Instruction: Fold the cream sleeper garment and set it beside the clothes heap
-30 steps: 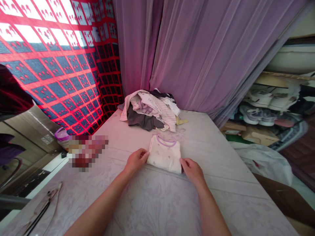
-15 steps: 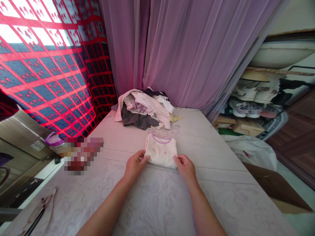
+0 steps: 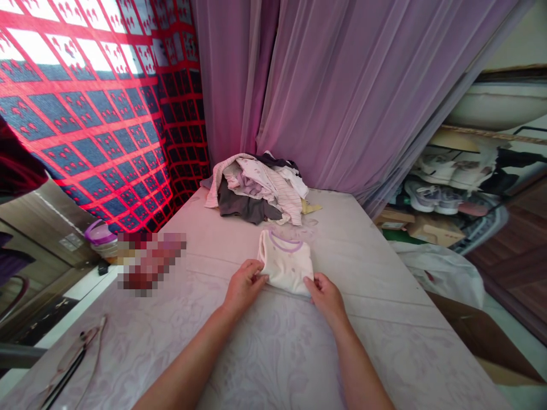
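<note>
A small cream-white shirt with a purple neckband and faint spots is folded into a compact bundle on the cloth-covered table. My left hand pinches its left edge between thumb and fingers. On the opposite side, my right hand grips the lower right corner. The neckband faces away from me. Behind the shirt lies a loose heap of clothes, with striped pink, dark grey, white and black pieces; a bit of yellow cloth sticks out at its right.
Eyeglasses and a pale cable lie at the near left. A blurred-out reddish item is at the left edge. Purple curtains hang behind. Shoes on a rack and a cardboard box stand on the right.
The view has shifted slightly, so most things sit a little further right. My left hand's side of the shirt looks slightly raised; both hands keep their hold.
</note>
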Tool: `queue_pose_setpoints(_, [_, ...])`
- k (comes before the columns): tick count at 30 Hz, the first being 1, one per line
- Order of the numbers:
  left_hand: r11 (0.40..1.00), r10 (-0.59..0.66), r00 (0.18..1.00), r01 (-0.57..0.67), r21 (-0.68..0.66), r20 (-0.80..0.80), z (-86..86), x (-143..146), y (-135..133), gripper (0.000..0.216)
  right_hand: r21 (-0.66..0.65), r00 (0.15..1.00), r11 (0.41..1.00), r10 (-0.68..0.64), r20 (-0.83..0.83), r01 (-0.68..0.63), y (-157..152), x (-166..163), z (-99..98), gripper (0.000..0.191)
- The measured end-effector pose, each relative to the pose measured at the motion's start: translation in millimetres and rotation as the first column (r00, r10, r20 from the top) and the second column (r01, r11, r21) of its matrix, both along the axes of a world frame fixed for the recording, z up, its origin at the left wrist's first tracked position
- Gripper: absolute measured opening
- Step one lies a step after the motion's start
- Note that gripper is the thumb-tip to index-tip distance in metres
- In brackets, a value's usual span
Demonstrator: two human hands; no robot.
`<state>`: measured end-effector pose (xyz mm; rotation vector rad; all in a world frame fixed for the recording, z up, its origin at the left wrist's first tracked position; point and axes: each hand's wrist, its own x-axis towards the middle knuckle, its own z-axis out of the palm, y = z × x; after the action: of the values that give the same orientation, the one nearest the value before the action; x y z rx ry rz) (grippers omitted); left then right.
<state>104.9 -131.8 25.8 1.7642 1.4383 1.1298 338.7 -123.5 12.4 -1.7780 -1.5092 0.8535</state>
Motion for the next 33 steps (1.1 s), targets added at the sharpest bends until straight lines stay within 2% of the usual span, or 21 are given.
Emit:
queue_pose_setpoints(3, [0.993,-0.108,0.994,0.107,0.056,0.017,-1.6,-3.3,4.0,0.014,0.020,1.000,1.000,-0.016,0.021,0.015,-1.1,-0.2,-0.9,0.040])
queue_pose_setpoints(6, [0.978,-0.206,0.977,0.204,-0.051,-0.053,6.6,-11.1,7.1,0.016,0.015,0.999,0.999,-0.040,-0.020,0.041,-2.4,-1.3,-0.2,0.040])
queue_pose_setpoints(8, [0.969,-0.232,0.959,0.214,-0.120,-0.161,14.6,-15.9,8.0,0.016,0.012,0.995,0.998,-0.060,-0.082,0.061,-3.9,-2.6,0.8,0.041])
queue_pose_setpoints(11, [0.975,-0.199,0.926,0.152,-0.165,-0.320,22.2,-18.8,8.3,0.018,0.029,0.980,0.996,-0.082,-0.180,0.088,-7.1,-4.6,2.4,0.042])
queue_pose_setpoints(14, [0.970,-0.131,0.929,0.048,-0.239,-0.346,21.7,-17.6,8.0,0.023,0.047,0.975,0.994,-0.083,-0.206,0.094,-9.8,-5.7,3.2,0.042])
queue_pose_setpoints(17, [0.952,-0.095,0.933,-0.017,-0.307,-0.348,19.3,-16.3,7.6,0.028,0.023,0.987,0.996,-0.079,-0.143,0.083,-9.5,-5.4,2.6,0.041])
queue_pose_setpoints(22, [0.916,-0.104,0.904,-0.076,-0.395,-0.415,22.1,-18.3,9.3,0.033,-0.036,0.997,0.997,-0.070,0.027,0.071,-4.5,-5.5,3.5,0.033])
queue_pose_setpoints(25, [0.890,-0.104,0.912,-0.093,-0.447,-0.397,24.5,-19.9,14.8,0.050,-0.101,0.998,0.993,-0.067,0.011,0.067,-1.7,-4.7,8.7,0.030])
queue_pose_setpoints(29, [0.889,-0.041,0.926,-0.138,-0.437,-0.376,27.9,-18.8,31.6,0.057,-0.169,0.996,0.985,-0.047,-0.072,0.034,7.3,1.1,16.1,0.041])
queue_pose_setpoints(33, [0.913,-0.022,0.890,-0.167,-0.372,-0.455,34.1,-11.9,54.4,0.052,-0.077,0.999,0.996,-0.050,-0.018,0.049,25.8,7.0,14.6,0.047])
